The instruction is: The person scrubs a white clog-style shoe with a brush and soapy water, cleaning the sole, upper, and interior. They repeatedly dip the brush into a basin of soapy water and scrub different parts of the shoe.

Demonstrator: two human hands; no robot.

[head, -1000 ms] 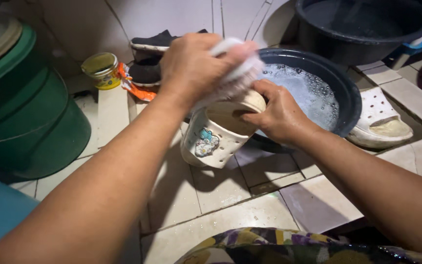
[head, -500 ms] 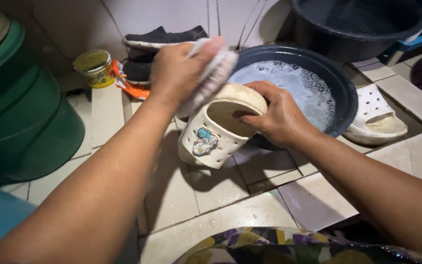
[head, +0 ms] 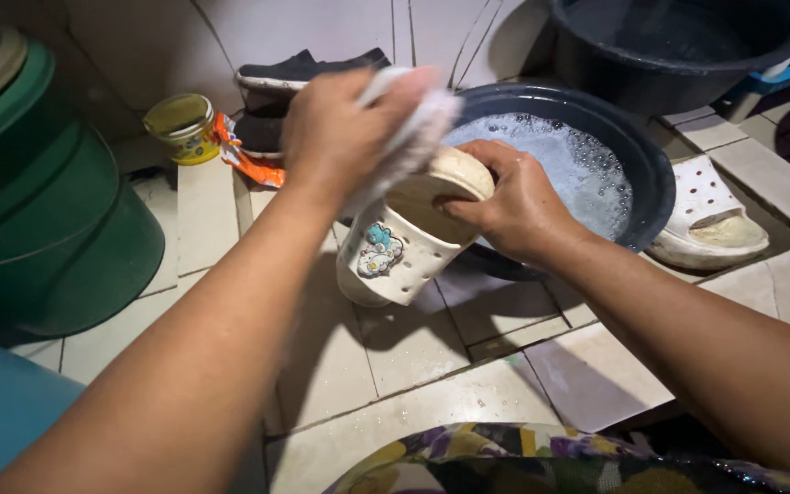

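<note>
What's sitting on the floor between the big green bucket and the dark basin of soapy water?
In the head view, a yellow-lidded jar and an orange packet lie between the green plastic bucket and the dark round basin, nearer the wall.

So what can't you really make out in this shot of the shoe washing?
- Scrub brush, head view: blurred, its handle mostly wrapped by the left hand.
- Cream clog: its heel end is covered by the right hand.
- Dark shoes: partly behind the left hand.
- Upper basin: cut off by the top edge.
- Soapy basin: foam hides the bottom.
</note>
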